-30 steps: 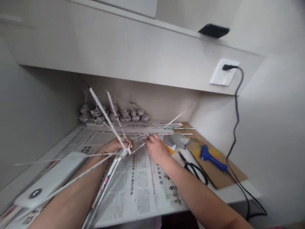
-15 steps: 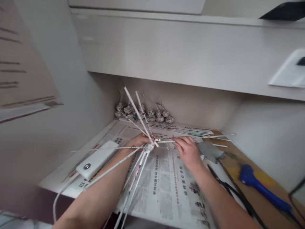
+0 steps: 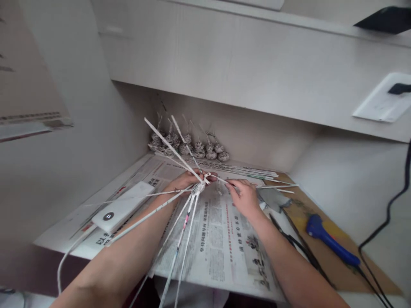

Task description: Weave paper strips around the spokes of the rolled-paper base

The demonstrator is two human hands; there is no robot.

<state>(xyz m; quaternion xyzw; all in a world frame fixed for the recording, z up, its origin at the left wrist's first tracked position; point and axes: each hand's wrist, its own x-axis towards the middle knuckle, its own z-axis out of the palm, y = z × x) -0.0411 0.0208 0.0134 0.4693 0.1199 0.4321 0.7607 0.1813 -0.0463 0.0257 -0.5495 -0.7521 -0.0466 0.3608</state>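
Overhanging the front edge of the table (image 3: 61,239), the nearest paper strands (image 3: 186,219) are joined at a woven hub (image 3: 198,187), from which all places below are taken. Left of the hub and slightly nearer, a white device (image 3: 123,205) is crossed in view by a further strand (image 3: 160,193). The hub is held over the newspaper (image 3: 205,248) by the left hand (image 3: 183,182), whose fingers appear to be curled closely about it, though they are partly hidden by the strands. Just right of the hub, a thin strand (image 3: 218,179) is pinched between thumb and forefinger of the right hand (image 3: 245,197). The piece may be judged light, stiff along each strand yet easily creased; it is best gripped at the hub, with each strand taken near its root. Farther right of the hub, scissors (image 3: 284,233) and a blue glue gun (image 3: 334,245) are laid, so sideways travel is best kept over the newspaper. Beyond the hub, loose paper sticks (image 3: 247,170) are spread, with gourd-shaped woven pieces (image 3: 211,152) ranged behind them; the tips of the rising strands (image 3: 170,146) could be snagged there. Room above is bounded by the upper panel (image 3: 240,64).
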